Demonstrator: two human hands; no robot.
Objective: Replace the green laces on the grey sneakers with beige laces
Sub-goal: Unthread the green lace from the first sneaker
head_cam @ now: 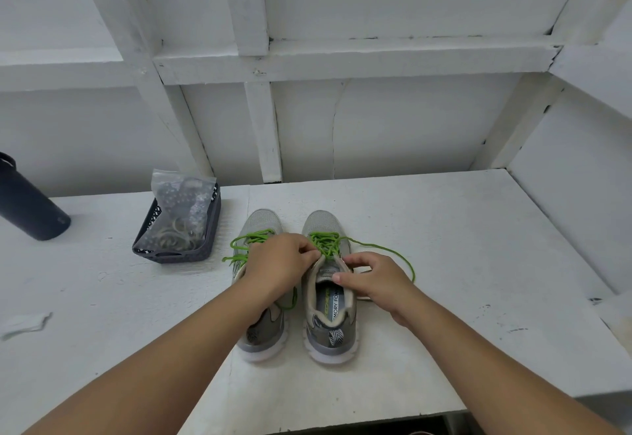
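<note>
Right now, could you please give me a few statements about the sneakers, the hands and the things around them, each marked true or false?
1. Both grey sneakers carry green laces. True.
2. The left hand rests flat on the table, away from the shoes. False: it pinches the green lace at the right-hand sneaker's tongue.
3. The right hand holds that sneaker's collar. True.
4. The dark basket stands right of the sneakers. False: it stands to their left.
5. A dark bottle stands at the table's far left. True.
6. The sneakers' toes point toward the person. False: the heels face the person.
</note>
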